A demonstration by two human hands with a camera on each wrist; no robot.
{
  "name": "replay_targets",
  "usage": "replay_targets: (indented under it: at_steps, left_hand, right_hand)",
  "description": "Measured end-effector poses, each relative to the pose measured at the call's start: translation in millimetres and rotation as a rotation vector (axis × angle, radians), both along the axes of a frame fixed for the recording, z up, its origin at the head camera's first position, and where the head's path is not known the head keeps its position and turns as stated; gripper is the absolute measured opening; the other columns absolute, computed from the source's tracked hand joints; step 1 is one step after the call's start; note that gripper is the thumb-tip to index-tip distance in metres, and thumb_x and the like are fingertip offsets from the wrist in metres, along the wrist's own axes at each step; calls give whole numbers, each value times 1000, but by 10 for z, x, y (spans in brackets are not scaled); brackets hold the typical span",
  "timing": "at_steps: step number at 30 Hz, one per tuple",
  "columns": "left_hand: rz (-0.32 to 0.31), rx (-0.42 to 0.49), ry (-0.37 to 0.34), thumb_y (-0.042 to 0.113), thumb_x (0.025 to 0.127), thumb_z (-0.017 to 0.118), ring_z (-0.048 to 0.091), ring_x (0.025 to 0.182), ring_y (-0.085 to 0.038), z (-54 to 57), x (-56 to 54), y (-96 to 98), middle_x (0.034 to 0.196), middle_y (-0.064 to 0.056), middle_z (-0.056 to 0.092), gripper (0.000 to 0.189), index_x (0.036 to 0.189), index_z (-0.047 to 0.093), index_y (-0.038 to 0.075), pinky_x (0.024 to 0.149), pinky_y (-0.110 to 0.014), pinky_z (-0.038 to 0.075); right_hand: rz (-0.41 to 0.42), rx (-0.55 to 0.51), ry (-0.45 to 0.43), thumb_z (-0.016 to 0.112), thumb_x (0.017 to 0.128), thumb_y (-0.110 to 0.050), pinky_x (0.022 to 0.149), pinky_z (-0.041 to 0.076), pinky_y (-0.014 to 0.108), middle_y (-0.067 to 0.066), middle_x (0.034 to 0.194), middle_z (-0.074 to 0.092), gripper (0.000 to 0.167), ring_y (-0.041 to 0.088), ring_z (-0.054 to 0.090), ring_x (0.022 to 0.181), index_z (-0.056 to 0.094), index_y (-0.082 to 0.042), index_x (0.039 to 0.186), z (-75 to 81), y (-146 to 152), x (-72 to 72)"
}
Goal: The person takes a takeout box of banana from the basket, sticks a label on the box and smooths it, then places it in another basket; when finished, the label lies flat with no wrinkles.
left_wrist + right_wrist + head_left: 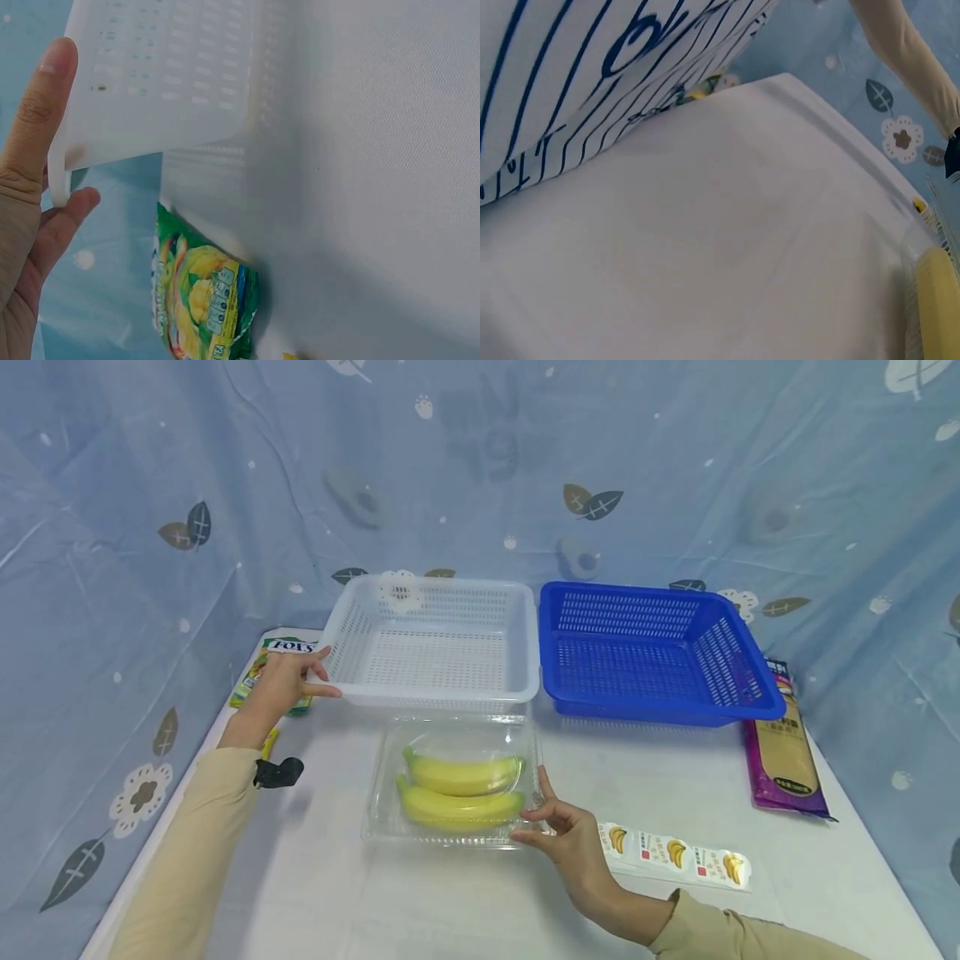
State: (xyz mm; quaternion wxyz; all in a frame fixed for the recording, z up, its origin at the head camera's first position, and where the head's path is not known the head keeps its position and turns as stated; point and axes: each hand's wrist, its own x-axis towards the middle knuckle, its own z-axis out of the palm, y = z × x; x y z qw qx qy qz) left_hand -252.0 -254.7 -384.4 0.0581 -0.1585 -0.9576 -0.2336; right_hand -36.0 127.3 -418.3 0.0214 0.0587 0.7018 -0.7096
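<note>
A white plastic basket (442, 693) with slotted walls stands at the back, and my left hand (288, 681) grips its rim at the front left corner. In the left wrist view, the thumb (45, 97) lies along one side of that rim and a finger shows on the other. In front of the basket is a clear plastic clamshell box (465, 735) with two bananas (461, 810) inside, side by side. My right hand (573, 852) holds this box at its right front corner, thumb and index finger at the edge. The right wrist view leaves the right hand out.
A blue basket (660, 710) stands right of the white one. A purple packet (787, 752) lies at the far right. A strip of banana stickers (675, 856) lies beside my right hand. A green and yellow Fox's bag (206, 292) sits behind my left hand.
</note>
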Motion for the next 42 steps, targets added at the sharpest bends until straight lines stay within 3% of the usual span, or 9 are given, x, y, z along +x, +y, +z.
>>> replay_targets:
  at_steps: [4,6,17,20,22,24,26,32,42]
  left_hand:
    - [1,-5,19,23,69,83,27,55,-17,-5,-18,8,125,-20,60,25,76,70,3,51,-28,28]
    - [6,-9,23,24,69,83,27,55,-17,-5,-24,11,110,-19,66,26,78,71,3,52,-28,28]
    - [-16,-16,31,23,69,84,29,55,-17,-21,-35,-5,69,-9,57,27,83,72,2,53,-29,28]
    - [-16,-17,27,23,70,84,29,55,-17,-28,-33,-6,76,-13,61,27,82,72,2,53,-29,29]
    - [-3,-12,13,23,70,83,29,55,-18,-32,-24,-6,97,-17,68,26,80,71,3,54,-29,31]
    - [13,-6,-3,23,69,83,29,56,-19,-30,-11,-5,123,-20,62,25,78,71,3,55,-30,32]
    - [25,0,-15,23,69,83,29,56,-20,-24,2,-5,135,-20,51,25,77,70,3,55,-30,33]
    - [24,7,-15,23,69,83,30,57,-20,-14,16,0,136,-20,49,25,77,69,3,55,-30,32]
    - [4,2,23,21,68,84,30,55,-17,-28,5,2,133,-19,54,23,75,70,4,52,-28,30]
  right_hand:
    - [-18,-11,33,79,68,7,99,40,30,10,149,34,26,31,35,135,62,15,86,-93,-46,-5]
    - [-27,-21,37,79,67,8,100,39,29,9,149,34,26,29,34,136,62,15,86,-129,-62,-9]
    - [-45,-43,63,79,67,10,98,42,30,13,148,34,25,30,34,135,63,16,86,-209,-142,-57]
    - [-46,-54,62,79,67,11,96,44,28,13,148,34,25,31,34,135,63,16,86,-219,-171,-91]
    - [-45,-53,70,79,67,11,96,43,28,13,148,34,25,31,34,136,63,16,85,-225,-190,-116]
    - [-44,-41,74,79,66,10,99,41,28,13,147,35,25,30,34,136,63,14,85,-227,-211,-137]
    - [-43,-29,82,79,66,9,102,38,29,13,147,35,25,30,33,136,64,14,85,-229,-231,-156]
    - [-33,-20,103,79,66,10,107,31,33,15,146,36,26,30,35,134,64,14,86,-245,-287,-201]
    - [-58,-7,105,80,66,10,107,30,32,13,146,38,25,27,36,135,66,12,86,-298,-366,-266]
